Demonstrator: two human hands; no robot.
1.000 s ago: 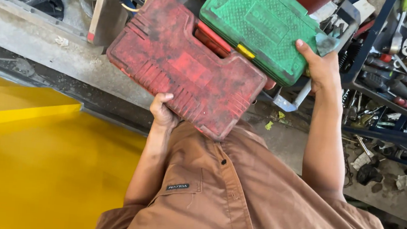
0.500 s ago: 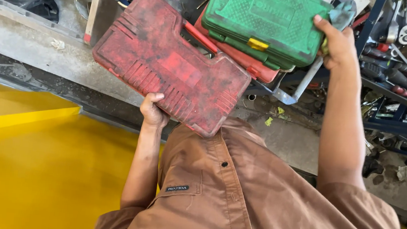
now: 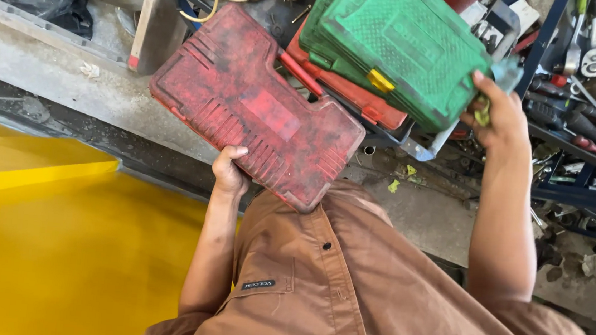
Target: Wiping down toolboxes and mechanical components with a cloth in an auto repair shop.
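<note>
Since half a second ago, both cases have shifted rightward in view. Left hand [image 3: 229,171] is clamped on the near edge of a worn red tool case [image 3: 256,106], held tilted above the concrete floor [image 3: 54,74]. Right hand [image 3: 498,114] grips the corner of a green tool case [image 3: 402,44], stacked on another red case [image 3: 351,97] beside a rack of hand tools [image 3: 594,64].

The left hand [image 3: 229,171] is gripping a red tool case [image 3: 256,106]; the right hand [image 3: 500,117] is holding a green case [image 3: 402,44] above another red case [image 3: 351,97].
</note>
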